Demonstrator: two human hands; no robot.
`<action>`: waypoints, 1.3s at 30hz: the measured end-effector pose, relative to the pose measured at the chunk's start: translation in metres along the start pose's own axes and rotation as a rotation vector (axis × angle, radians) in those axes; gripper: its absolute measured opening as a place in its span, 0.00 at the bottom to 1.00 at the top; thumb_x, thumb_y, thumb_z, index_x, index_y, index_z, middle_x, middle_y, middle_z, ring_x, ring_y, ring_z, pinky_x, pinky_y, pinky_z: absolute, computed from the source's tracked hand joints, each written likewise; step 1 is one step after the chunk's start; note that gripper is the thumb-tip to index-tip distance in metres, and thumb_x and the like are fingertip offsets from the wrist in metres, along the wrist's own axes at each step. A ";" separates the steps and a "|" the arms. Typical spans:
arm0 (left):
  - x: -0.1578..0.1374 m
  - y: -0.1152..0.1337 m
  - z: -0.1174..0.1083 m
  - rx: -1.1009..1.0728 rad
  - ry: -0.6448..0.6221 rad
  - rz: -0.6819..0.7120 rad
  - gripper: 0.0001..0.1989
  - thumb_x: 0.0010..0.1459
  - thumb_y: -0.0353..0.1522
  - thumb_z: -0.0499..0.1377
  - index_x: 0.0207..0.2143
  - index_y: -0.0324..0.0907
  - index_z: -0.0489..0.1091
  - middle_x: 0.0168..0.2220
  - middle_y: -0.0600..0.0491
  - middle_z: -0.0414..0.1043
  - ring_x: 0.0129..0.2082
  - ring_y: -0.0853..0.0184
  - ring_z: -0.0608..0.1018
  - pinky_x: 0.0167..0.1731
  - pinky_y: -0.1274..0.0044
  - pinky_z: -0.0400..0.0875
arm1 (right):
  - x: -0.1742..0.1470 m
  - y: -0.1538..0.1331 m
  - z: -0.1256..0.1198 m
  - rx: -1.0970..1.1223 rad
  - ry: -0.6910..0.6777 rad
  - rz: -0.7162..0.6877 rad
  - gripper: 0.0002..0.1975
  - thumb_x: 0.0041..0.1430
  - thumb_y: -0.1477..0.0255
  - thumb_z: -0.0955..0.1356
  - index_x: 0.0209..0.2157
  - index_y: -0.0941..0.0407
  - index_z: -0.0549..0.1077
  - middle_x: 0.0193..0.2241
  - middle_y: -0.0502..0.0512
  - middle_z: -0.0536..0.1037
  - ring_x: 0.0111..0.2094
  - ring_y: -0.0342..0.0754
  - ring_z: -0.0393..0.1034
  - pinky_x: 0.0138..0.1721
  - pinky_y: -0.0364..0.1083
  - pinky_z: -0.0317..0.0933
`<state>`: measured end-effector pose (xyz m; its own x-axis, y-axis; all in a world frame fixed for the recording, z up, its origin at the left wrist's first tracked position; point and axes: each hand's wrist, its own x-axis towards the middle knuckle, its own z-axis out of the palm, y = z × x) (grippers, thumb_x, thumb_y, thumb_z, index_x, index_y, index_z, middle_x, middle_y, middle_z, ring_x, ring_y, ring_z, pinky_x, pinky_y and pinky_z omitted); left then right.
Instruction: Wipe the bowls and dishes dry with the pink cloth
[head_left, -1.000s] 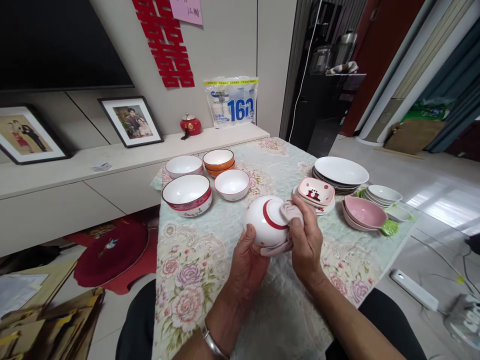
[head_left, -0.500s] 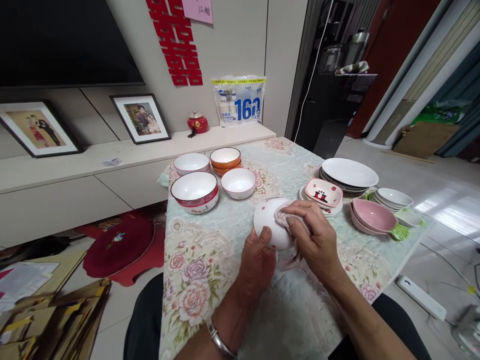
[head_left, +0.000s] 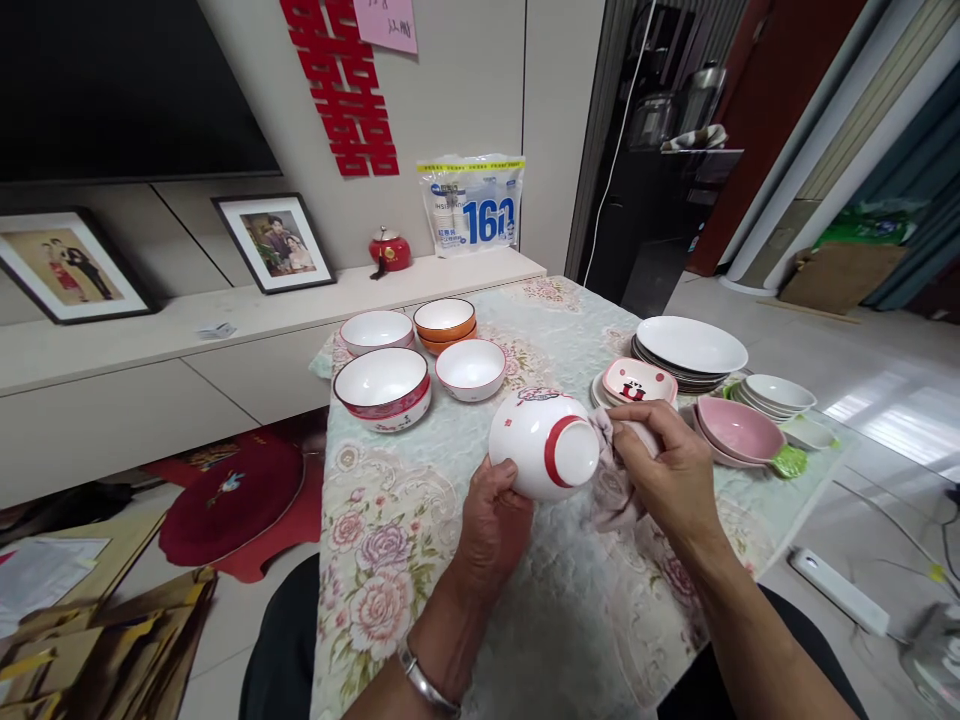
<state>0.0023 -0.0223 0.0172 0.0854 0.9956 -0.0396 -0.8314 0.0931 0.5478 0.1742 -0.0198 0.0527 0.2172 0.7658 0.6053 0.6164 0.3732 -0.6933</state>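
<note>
Head view: a table (head_left: pixel 555 600) under a flowered cloth cover fills the near middle of the scene. Along the far left runs a long, low cabinet (head_left: pixel 112 365), with a television (head_left: pixel 120 90) above its left part. On the floor, left of the table, is a red stool (head_left: pixel 232 505). Two framed photos, the right one (head_left: pixel 283 243) nearer the middle, lean on the cabinet left of a plastic bag (head_left: pixel 480 210).

On the table's far right is a stack of plates (head_left: pixel 691 343); nearer and further right are two pink bowls (head_left: pixel 739 430). On the far left, stacked bowls (head_left: pixel 382 382) stand near two orange bowls (head_left: pixel 445 322).

The two hands are apart. The left hand (head_left: pixel 495 520) grips a white bowl (head_left: pixel 529 445) from below, thumb on its outer wall. This bowl is above the middle of the table, tipped so its red-ringed foot faces right and near. The right hand (head_left: pixel 667 465) clasps a crumpled rag (head_left: pixel 616 495) just right of that foot; whether rag and bowl touch, I cannot tell. A silver bracelet (head_left: pixel 424 682) circles the left wrist.
</note>
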 end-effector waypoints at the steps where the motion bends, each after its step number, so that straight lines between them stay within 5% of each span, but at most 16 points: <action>1: 0.000 0.001 0.000 -0.024 -0.004 -0.014 0.26 0.50 0.33 0.63 0.53 0.36 0.74 0.47 0.44 0.81 0.53 0.49 0.78 0.53 0.63 0.71 | 0.000 -0.001 0.000 0.052 0.009 0.064 0.05 0.57 0.74 0.68 0.35 0.53 0.77 0.33 0.51 0.78 0.36 0.50 0.73 0.42 0.49 0.64; 4: -0.001 0.003 0.000 -0.073 -0.020 -0.046 0.25 0.49 0.33 0.63 0.51 0.37 0.75 0.47 0.44 0.81 0.53 0.48 0.78 0.53 0.61 0.71 | -0.003 -0.007 0.000 0.191 0.029 0.154 0.05 0.58 0.73 0.69 0.36 0.52 0.78 0.34 0.50 0.79 0.38 0.50 0.73 0.43 0.49 0.64; 7: -0.001 0.005 -0.001 -0.069 -0.040 -0.047 0.24 0.50 0.33 0.62 0.51 0.37 0.75 0.47 0.44 0.81 0.53 0.48 0.78 0.53 0.61 0.71 | -0.005 -0.014 0.001 0.220 -0.002 0.091 0.05 0.60 0.72 0.69 0.37 0.52 0.78 0.37 0.51 0.79 0.39 0.49 0.73 0.44 0.49 0.64; 19: -0.006 -0.004 0.007 0.054 -0.159 -0.086 0.26 0.50 0.32 0.63 0.53 0.37 0.74 0.47 0.44 0.80 0.55 0.49 0.76 0.55 0.63 0.70 | -0.004 -0.032 -0.002 -0.045 -0.179 -0.527 0.09 0.62 0.80 0.67 0.42 0.56 0.75 0.37 0.57 0.75 0.39 0.51 0.68 0.40 0.52 0.63; 24: -0.004 -0.008 0.006 -0.026 -0.061 -0.067 0.23 0.56 0.31 0.62 0.55 0.37 0.72 0.49 0.44 0.80 0.56 0.53 0.76 0.57 0.65 0.67 | -0.003 -0.014 0.012 -0.026 -0.024 -0.357 0.06 0.63 0.78 0.68 0.41 0.55 0.74 0.37 0.57 0.75 0.41 0.51 0.70 0.43 0.52 0.65; 28: -0.002 -0.009 0.006 -0.085 -0.052 -0.080 0.23 0.60 0.31 0.60 0.58 0.37 0.70 0.51 0.43 0.78 0.57 0.54 0.75 0.59 0.65 0.66 | -0.007 -0.011 0.022 -0.200 0.051 -0.373 0.02 0.63 0.77 0.68 0.37 0.57 0.73 0.36 0.60 0.74 0.39 0.53 0.69 0.41 0.53 0.65; 33: 0.000 -0.010 0.004 -0.060 -0.010 -0.054 0.22 0.60 0.31 0.61 0.57 0.37 0.71 0.50 0.44 0.79 0.54 0.55 0.77 0.57 0.66 0.67 | -0.014 -0.021 0.024 -0.354 -0.075 -0.402 0.06 0.65 0.77 0.64 0.35 0.59 0.72 0.34 0.62 0.73 0.37 0.55 0.67 0.39 0.54 0.64; 39: -0.001 -0.013 0.004 0.032 -0.033 0.009 0.21 0.61 0.33 0.60 0.56 0.41 0.71 0.51 0.45 0.79 0.56 0.55 0.75 0.55 0.67 0.68 | -0.015 -0.021 0.017 -0.099 -0.250 -0.148 0.07 0.65 0.75 0.64 0.38 0.55 0.73 0.35 0.55 0.77 0.37 0.50 0.72 0.38 0.48 0.64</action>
<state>0.0148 -0.0246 0.0133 0.0966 0.9953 -0.0068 -0.8145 0.0830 0.5742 0.1454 -0.0307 0.0515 -0.0660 0.8169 0.5730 0.7011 0.4465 -0.5559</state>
